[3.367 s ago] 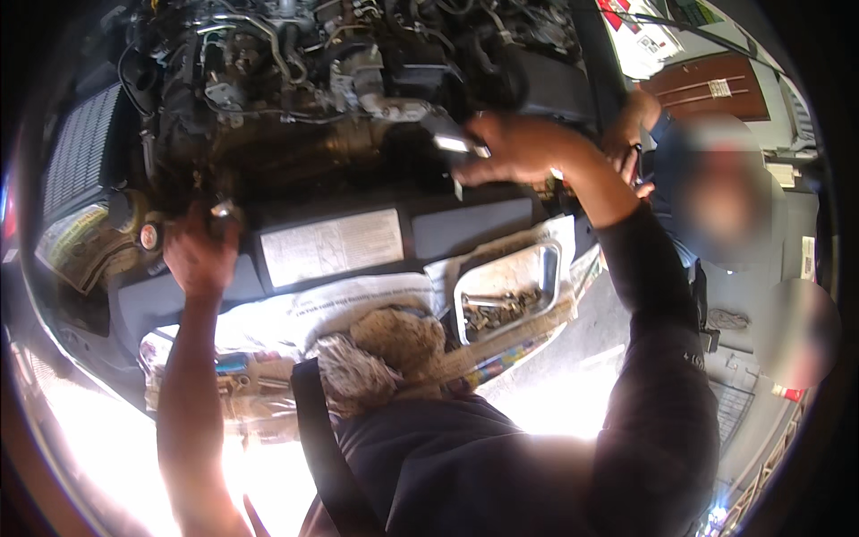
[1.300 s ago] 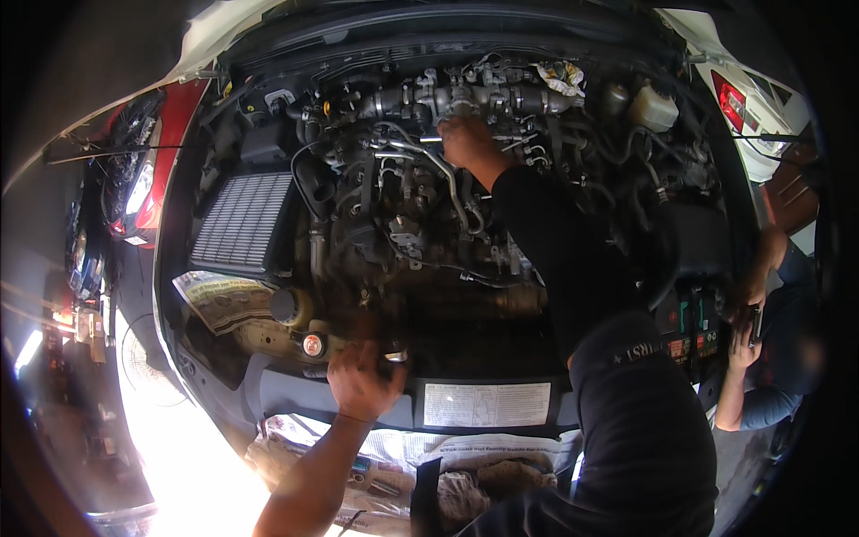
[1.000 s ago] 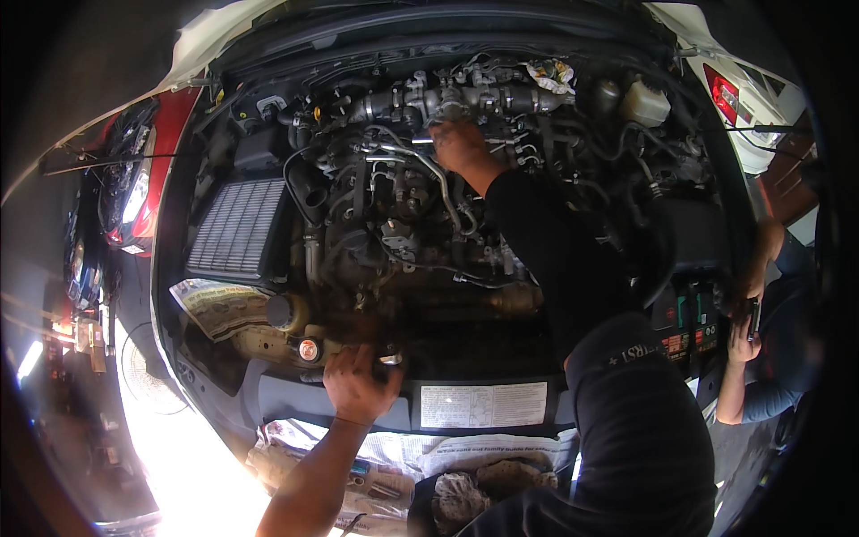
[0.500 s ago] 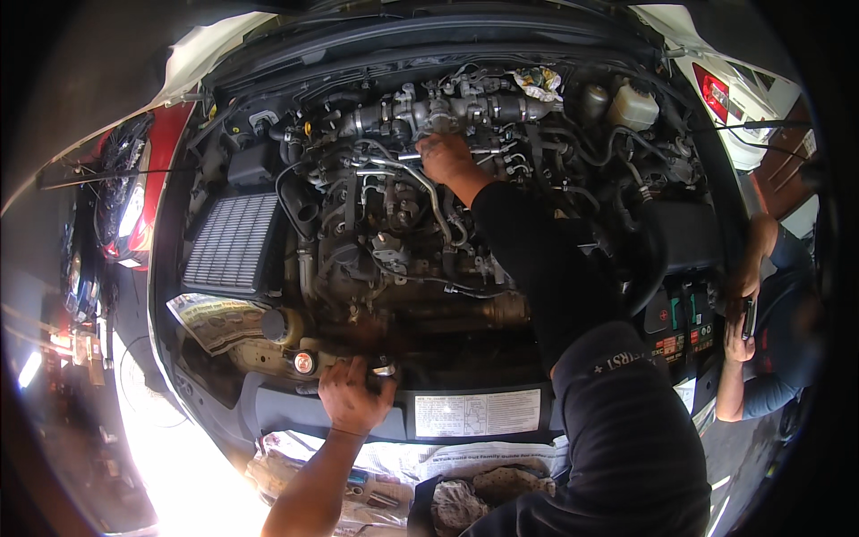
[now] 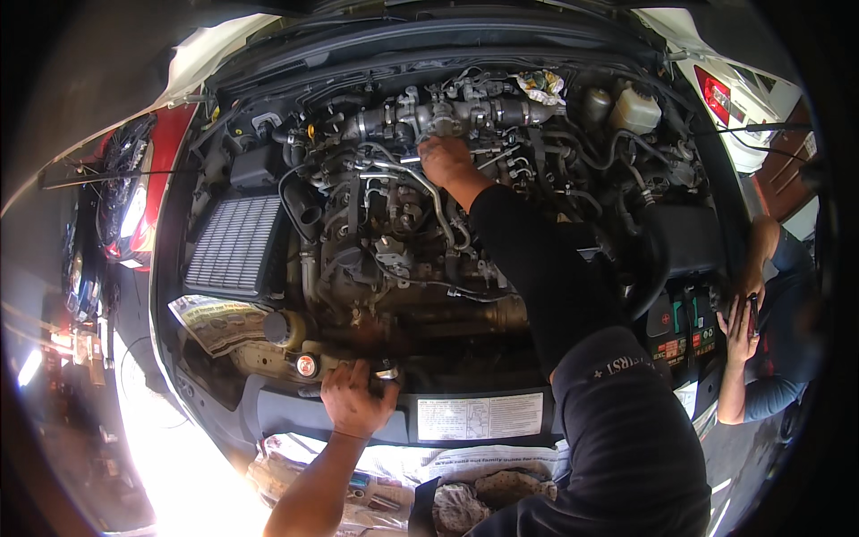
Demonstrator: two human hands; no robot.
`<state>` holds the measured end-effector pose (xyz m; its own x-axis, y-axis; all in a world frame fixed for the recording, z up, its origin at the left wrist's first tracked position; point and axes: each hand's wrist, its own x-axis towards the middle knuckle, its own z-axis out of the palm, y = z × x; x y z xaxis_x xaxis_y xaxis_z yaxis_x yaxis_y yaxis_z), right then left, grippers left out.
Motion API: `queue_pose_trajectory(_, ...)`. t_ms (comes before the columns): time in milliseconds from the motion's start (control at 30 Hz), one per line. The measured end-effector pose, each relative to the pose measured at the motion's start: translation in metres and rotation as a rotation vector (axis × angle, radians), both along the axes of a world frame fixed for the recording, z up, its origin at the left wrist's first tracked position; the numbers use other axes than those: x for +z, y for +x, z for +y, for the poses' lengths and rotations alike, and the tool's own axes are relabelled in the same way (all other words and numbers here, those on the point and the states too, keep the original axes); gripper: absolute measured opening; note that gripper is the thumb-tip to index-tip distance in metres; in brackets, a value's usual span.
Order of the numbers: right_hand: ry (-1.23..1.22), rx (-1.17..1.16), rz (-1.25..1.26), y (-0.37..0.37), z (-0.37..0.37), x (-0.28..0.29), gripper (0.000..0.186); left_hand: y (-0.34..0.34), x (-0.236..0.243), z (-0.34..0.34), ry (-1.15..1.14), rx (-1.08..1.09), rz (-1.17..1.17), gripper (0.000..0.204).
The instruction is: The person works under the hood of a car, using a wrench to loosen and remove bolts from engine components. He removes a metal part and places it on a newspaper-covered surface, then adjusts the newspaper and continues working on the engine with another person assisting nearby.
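Note:
I am over an open engine bay. My right hand (image 5: 444, 164) reaches to the back middle of the engine (image 5: 403, 215), fingers curled just below the silver intake manifold (image 5: 440, 116), beside thin metal pipes and a bright bar; what they hold is hidden. My left hand (image 5: 356, 400) rests on the front panel (image 5: 304, 413), fingers bent and a little apart over its edge, between an orange-topped cap (image 5: 306, 365) and a small shiny metal fitting (image 5: 386, 370).
A co-worker's hands (image 5: 741, 327) hold a dark object at the right, by the battery (image 5: 680, 327). An air filter (image 5: 233, 242) sits left, a white reservoir (image 5: 635, 112) back right. Rags (image 5: 461, 506) and newspaper lie along the front edge. A red vehicle (image 5: 152, 197) stands left.
Since the oldest frame my right hand has moved from the front right to the back middle, and my view has widened over the bay. My left hand stays at the front edge.

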<state>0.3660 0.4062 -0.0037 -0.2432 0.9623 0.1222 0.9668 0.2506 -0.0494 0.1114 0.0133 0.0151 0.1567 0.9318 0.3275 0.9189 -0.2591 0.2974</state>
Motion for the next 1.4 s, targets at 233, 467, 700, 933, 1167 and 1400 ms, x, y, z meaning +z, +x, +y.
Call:
queue_pose_trajectory(233, -0.055, -0.064, -0.029, -0.003, -0.003, 0.01, 0.025, 0.0, -0.001, 0.001, 0.024, 0.003, 0.012, 0.03)
queue_pose_trajectory(467, 0.035, -0.046, 0.03, -0.005, 0.004, 0.0, 0.023, 0.0, -0.002, 0.0, -0.011, 0.005, 0.004, 0.031)
queue_pose_trajectory(700, 0.057, 0.007, 0.002, -0.006, 0.011, -0.012, 0.027, 0.002, -0.001, 0.0, -0.009, 0.005, -0.042, 0.032)
queue_pose_trajectory(933, 0.111, -0.012, 0.071, -0.006, 0.006, -0.027, 0.028, -0.001, -0.003, 0.0, 0.174, -0.057, 0.033, 0.031)
queue_pose_trajectory(1167, 0.219, 0.028, 0.046, -0.003, 0.004, -0.022, 0.028, -0.002, -0.004, 0.0, 0.026, -0.028, -0.003, 0.032)
queue_pose_trajectory(1400, 0.026, -0.019, 0.025, 0.0, 0.007, -0.019, 0.026, -0.001, -0.002, 0.0, -0.015, -0.009, -0.011, 0.03)
